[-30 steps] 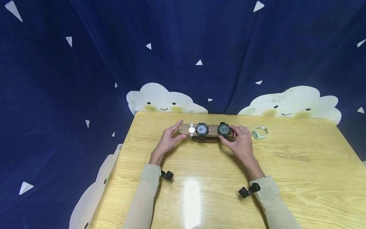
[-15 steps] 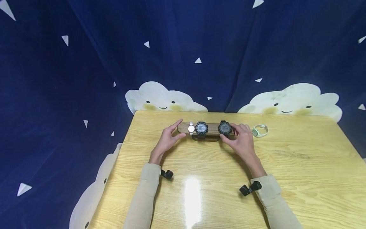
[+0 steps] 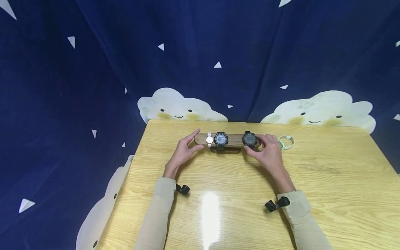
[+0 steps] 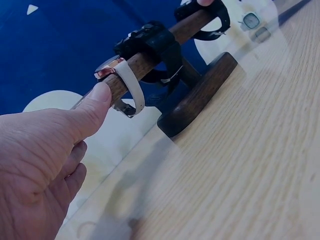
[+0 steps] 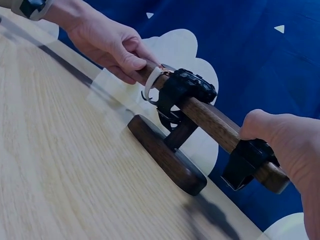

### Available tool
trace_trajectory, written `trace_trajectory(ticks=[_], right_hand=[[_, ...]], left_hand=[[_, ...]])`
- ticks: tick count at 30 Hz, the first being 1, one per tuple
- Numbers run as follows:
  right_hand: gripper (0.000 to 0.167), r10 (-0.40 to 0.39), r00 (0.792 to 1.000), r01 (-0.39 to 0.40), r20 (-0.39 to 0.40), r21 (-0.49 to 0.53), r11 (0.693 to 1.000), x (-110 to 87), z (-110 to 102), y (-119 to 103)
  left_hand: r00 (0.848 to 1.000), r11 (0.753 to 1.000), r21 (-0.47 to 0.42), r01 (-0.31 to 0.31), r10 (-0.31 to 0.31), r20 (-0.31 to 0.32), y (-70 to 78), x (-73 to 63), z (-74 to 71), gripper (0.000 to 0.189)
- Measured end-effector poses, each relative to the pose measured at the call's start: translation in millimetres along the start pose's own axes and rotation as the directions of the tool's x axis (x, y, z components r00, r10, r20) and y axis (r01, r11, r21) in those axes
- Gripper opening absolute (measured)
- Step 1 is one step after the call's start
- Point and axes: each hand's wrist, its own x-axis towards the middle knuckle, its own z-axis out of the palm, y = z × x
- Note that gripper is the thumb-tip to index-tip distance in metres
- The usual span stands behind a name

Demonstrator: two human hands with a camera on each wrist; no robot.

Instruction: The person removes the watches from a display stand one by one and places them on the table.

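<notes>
A dark wooden watch stand [image 3: 235, 140] stands upright on the table, its oval base [image 5: 167, 157] flat on the wood. My left hand [image 3: 182, 152] holds the bar's left end between thumb and fingers. Beside that thumb, a white-strapped watch with a rose-gold case [image 4: 131, 85] is looped round the bar. A chunky black watch [image 3: 221, 139] sits close to it. Near the bar's right end, my right hand [image 3: 268, 154] grips another black watch [image 3: 249, 139], thumb at the near side. This watch still encircles the bar, whose tip shows past it in the right wrist view.
A mint-green watch [image 3: 286, 141] lies on the table just right of my right hand, partly hidden by it in the head view. The light wooden table [image 3: 218, 194] ends at a dark blue curtain [image 3: 193, 62] with cloud shapes.
My right hand and the black watch it grips have moved right along the bar, toward its end. My left hand stays on the left end.
</notes>
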Motion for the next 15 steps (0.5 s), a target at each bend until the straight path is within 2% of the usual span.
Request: trace_trajectory(ticks=[7,15], right_hand=[[0.054,0.023,0.999,-0.023,0.025,0.028,0.999,0.7,-6,6],[0.052,-0.026,1.000,0.025,0.015,0.064,0.998,1.2,-10,13]], left_hand=[[1.000,1.000,0.001,-0.018,0.018,-0.003,0.5,1.5,0.4,0.073],[1.000,0.999,-0.025,-0.025,0.025,-0.001,-0.2,0.4,0.7,0.072]])
